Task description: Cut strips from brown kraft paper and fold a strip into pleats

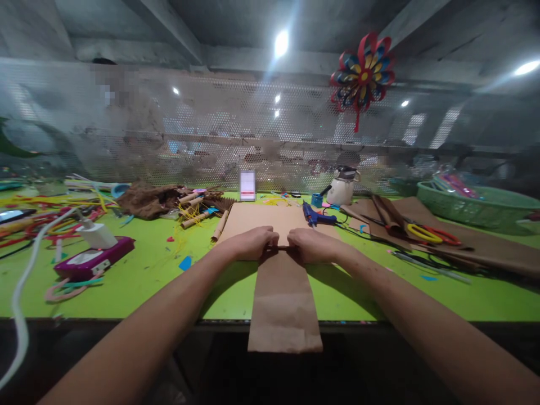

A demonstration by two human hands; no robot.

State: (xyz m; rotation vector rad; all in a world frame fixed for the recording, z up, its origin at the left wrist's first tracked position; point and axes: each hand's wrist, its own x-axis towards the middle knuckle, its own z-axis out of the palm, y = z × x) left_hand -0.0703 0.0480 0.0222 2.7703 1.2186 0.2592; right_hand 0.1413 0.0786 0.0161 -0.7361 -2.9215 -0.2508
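Note:
A strip of brown kraft paper lies on the green table and hangs over its near edge. My left hand and my right hand sit side by side on the strip's far end, fingers curled, pinching a rolled or folded edge of the paper between them. Behind my hands lies a larger brown paper sheet. A blue glue gun rests just beyond my right hand.
Scissors with red and yellow handles lie on brown paper at the right, near a green basket. A purple box with a white charger sits at the left among coloured strips. Paper rolls, a phone and a white kettle stand further back.

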